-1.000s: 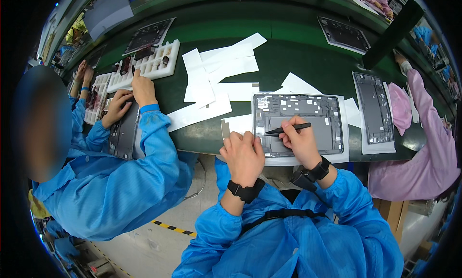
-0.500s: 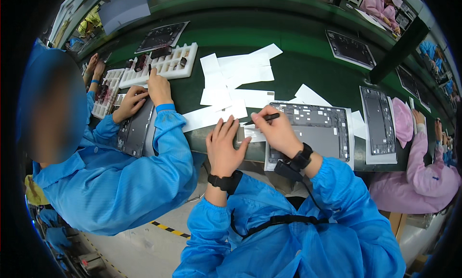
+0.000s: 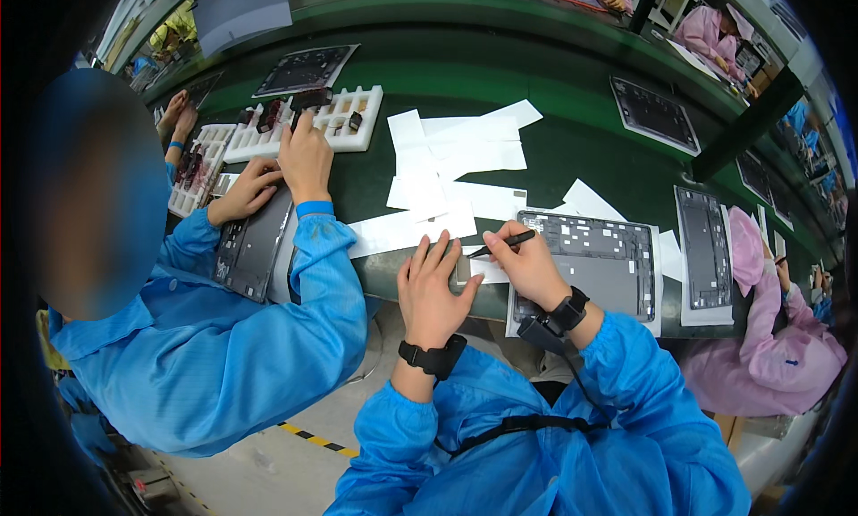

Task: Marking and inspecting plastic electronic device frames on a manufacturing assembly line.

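Note:
My right hand (image 3: pixel 529 268) grips a thin black pen-like tool (image 3: pixel 502 243), its tip pointing left toward a small white sheet (image 3: pixel 490 269) at the table's front edge. My left hand (image 3: pixel 435 289) lies flat beside that sheet, fingers spread, touching a small grey piece (image 3: pixel 462 270) at the edge. Just right of my right hand lies an open dark grey device shell (image 3: pixel 597 260) on a white sheet. Both wrists carry black bands.
Several white paper sheets (image 3: pixel 456 159) are strewn over the green table (image 3: pixel 554 150). A person in blue on my left works on a dark shell (image 3: pixel 250 248) near white compartment trays (image 3: pixel 308 123). A person in pink sits right beside another shell (image 3: pixel 706 248).
Both hands moved left, off the grey shell, to the small white sheet at the table edge. The tool tip now points left. My view has swung leftward.

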Demonstrator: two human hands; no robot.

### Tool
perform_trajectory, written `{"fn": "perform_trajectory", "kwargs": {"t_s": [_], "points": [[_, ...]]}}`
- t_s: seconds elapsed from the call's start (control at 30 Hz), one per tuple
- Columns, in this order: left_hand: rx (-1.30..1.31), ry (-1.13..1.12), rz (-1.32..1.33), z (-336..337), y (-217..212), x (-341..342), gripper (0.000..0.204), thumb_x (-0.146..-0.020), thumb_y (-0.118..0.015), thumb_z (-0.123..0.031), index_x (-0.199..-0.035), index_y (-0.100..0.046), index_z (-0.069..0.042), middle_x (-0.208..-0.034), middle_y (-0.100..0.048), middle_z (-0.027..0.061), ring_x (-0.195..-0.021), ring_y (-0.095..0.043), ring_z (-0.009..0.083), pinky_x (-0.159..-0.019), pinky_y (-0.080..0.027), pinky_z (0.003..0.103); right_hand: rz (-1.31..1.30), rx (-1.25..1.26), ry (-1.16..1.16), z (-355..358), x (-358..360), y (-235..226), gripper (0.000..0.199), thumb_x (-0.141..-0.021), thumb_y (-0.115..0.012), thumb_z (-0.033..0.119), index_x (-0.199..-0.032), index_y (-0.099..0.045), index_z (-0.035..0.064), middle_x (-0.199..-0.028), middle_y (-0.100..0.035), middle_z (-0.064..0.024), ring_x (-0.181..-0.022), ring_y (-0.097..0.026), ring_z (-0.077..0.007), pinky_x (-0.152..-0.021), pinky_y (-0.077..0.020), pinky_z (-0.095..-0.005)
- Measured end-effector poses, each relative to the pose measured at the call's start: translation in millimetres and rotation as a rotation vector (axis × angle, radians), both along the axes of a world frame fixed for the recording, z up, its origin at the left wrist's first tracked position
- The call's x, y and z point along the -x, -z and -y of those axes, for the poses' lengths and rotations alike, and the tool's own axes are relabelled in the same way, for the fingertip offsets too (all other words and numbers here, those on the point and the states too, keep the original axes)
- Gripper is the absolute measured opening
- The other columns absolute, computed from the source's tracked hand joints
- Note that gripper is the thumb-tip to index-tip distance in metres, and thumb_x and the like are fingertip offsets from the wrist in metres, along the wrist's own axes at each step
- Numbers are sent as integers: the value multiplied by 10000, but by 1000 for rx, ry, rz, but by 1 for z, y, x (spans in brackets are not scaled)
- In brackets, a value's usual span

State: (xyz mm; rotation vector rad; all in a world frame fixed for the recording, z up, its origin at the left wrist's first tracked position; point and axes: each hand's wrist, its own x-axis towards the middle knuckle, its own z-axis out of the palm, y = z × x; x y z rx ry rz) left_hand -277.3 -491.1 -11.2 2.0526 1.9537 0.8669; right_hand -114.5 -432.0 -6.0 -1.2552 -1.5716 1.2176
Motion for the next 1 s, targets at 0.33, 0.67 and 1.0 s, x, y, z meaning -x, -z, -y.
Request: {"fn": "perform_trajectory", "kwargs": {"t_s": [0.33,0.67,1.0], "points": [[16,-7,20,3,-1,0,558,-766,-758,-341,-1258,-638,-107,-1403,-538,69,-1352,-420,314,-1090,-284,485,52,19,-5,7,1,-3,291,-953,-633,290,-862,-592,17,-689,-626,-37,-620,-558,-90,-558,-438,-263],[15,-7,18,2,-1,2,554,-768,-758,-341,-1255,-639,-106,-1408,-534,63,-1356,-417,306,-1090,-285,476,12,-8,11,5,4,-3,246,-943,-643,247,-868,-590,19,-686,-608,-10,-605,-533,-77,-546,-426,-241],[13,-10,15,5,1,-4,541,-770,-758,-340,-1245,-646,-106,-1397,-545,60,-1355,-422,300,-1082,-302,486,-326,147,78,5,-6,-7,136,-946,-610,132,-978,-623,1,-760,-635,-29,-641,-603,-71,-569,-469,-208]]}}
